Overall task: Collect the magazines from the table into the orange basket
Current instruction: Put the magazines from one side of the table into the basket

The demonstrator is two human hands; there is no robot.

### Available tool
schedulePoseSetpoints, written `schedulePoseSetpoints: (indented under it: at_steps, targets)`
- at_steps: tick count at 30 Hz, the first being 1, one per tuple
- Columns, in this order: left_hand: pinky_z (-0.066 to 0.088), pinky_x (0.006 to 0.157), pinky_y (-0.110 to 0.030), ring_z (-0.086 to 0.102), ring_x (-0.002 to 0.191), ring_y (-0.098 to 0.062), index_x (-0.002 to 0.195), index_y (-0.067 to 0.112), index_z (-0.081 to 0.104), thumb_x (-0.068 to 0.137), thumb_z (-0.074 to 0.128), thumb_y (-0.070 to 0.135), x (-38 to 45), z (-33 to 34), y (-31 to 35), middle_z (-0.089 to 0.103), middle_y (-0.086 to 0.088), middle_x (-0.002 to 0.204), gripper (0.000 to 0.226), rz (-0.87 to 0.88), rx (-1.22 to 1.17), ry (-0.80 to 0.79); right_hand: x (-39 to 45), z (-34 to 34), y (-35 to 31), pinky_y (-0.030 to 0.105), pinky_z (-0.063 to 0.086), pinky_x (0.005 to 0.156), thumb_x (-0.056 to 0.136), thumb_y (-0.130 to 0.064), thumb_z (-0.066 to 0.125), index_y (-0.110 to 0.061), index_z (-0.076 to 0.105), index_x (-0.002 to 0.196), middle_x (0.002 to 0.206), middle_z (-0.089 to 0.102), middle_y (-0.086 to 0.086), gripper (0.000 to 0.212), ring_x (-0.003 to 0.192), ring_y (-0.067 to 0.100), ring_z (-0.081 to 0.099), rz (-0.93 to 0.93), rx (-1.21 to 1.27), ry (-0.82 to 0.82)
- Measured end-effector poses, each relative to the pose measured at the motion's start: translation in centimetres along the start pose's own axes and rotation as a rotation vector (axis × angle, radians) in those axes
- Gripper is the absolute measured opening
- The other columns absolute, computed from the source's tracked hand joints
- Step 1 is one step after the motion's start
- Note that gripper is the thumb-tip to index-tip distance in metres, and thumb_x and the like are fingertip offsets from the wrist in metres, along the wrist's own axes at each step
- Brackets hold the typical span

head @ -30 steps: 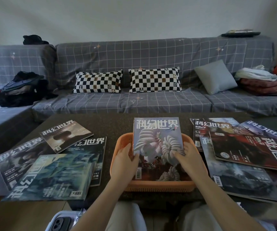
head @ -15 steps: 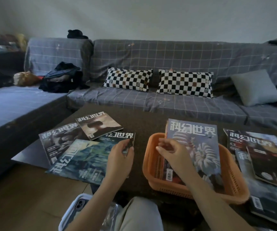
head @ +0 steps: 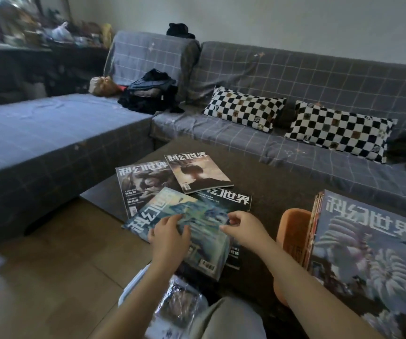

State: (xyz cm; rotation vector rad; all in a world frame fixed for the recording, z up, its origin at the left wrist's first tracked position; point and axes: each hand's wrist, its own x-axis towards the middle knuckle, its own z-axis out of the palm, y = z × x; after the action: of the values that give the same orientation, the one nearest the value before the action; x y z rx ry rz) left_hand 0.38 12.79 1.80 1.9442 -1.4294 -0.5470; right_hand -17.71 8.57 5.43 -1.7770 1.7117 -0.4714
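Several magazines lie fanned on the left part of the dark table (head: 274, 178): a teal-covered magazine (head: 198, 214) on top, a black one (head: 231, 199) beneath it, a tan one (head: 197, 172) and a grey one (head: 141, 184) behind. My left hand (head: 170, 237) rests flat on the teal magazine's near-left part. My right hand (head: 243, 230) has curled fingers and pinches that magazine's right edge. The orange basket (head: 292, 231) stands at the right, holding a stack of magazines topped by a cover with a coiled pale creature (head: 368, 255).
A grey checked sofa (head: 258, 133) wraps the table's far and left sides, with two checkerboard pillows (head: 244, 107) and a dark clothes pile (head: 152, 94). A white bin with a plastic bag (head: 172, 304) sits by my knees on the wooden floor (head: 57, 265).
My view has swung left. My right hand left the basket and came to the teal magazine's right edge. My left hand moved onto the same magazine.
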Motion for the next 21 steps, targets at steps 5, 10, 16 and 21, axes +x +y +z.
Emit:
schedulePoseSetpoints:
  at_steps: [5, 10, 16, 21]
  targets:
    - [-0.007, 0.116, -0.043, 0.009, 0.147, -0.022, 0.138, 0.019, 0.047, 0.096, 0.048, 0.038, 1.4, 0.3, -2.7, 0.027, -0.011, 0.155, 0.046, -0.052, 0.105, 0.038, 2.6, 2.2, -0.9, 0.028, 0.04, 0.093, 0.08, -0.048, 0.065, -0.011, 0.039, 0.141, 0.141, 0.046, 0.008, 0.075, 0.124, 0.024, 0.048, 0.07, -0.19, -0.178]
    - [-0.014, 0.115, -0.039, -0.011, 0.147, -0.023, 0.142, 0.025, 0.042, 0.094, 0.05, 0.045, 0.5, 1.1, -3.7, 0.001, -0.014, 0.161, 0.052, -0.069, 0.061, 0.082, 5.3, 2.8, -1.3, 0.041, 0.04, 0.103, 0.078, -0.05, 0.066, -0.017, 0.043, 0.136, 0.139, 0.049, 0.007, 0.071, 0.126, 0.027, 0.046, 0.105, -0.26, -0.165]
    - [-0.001, 0.113, -0.029, -0.024, 0.142, -0.015, 0.149, 0.014, 0.028, 0.092, 0.061, 0.018, -0.8, 1.6, -3.4, -0.023, -0.008, 0.158, 0.067, -0.155, -0.322, 0.18, 5.3, 2.9, -0.7, 0.04, 0.039, 0.101, 0.067, -0.067, 0.065, -0.018, 0.042, 0.135, 0.135, 0.041, 0.01, 0.087, 0.124, 0.029, 0.039, 0.11, -0.473, -0.044]
    - [0.035, 0.109, -0.041, 0.037, 0.135, -0.03, 0.151, 0.015, 0.018, 0.091, 0.058, 0.005, -2.7, 1.4, -4.2, 0.032, -0.013, 0.151, 0.073, -0.262, -0.635, 0.271, 3.3, 3.9, -0.3, 0.041, 0.04, 0.1, 0.059, -0.074, 0.067, -0.01, 0.038, 0.133, 0.136, 0.043, 0.014, 0.102, 0.124, 0.032, 0.042, 0.153, -0.431, -0.059]
